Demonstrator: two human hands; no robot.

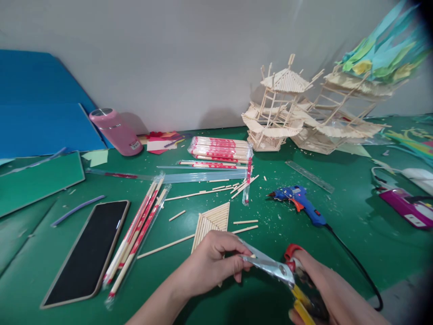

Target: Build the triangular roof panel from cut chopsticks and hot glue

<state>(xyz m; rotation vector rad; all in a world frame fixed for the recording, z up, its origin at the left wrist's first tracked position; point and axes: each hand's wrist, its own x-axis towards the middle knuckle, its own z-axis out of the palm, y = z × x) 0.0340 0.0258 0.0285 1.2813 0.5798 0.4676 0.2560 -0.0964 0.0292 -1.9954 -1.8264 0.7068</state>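
My right hand (314,280) grips scissors (275,267) with red and yellow handles, their blades parted and pointing left. My left hand (216,255) is closed, thumb against forefinger, on a thin wooden stick; only a pale tip of it shows between the blades. Just beyond the left hand lies a panel of wooden sticks (216,217) laid side by side in slanting rows, its near part hidden by the hand. Loose cut sticks (245,221) lie around the panel. Wrapped chopsticks (135,239) in red and white sleeves lie to the left.
A blue glue gun (301,201) with a black cable lies at right, near a clear ruler (309,176). Stick-built towers (279,108) stand at the back right. A phone (88,253) lies at left, a pink bottle (117,131) behind it. Packed chopsticks (221,149) lie mid-back.
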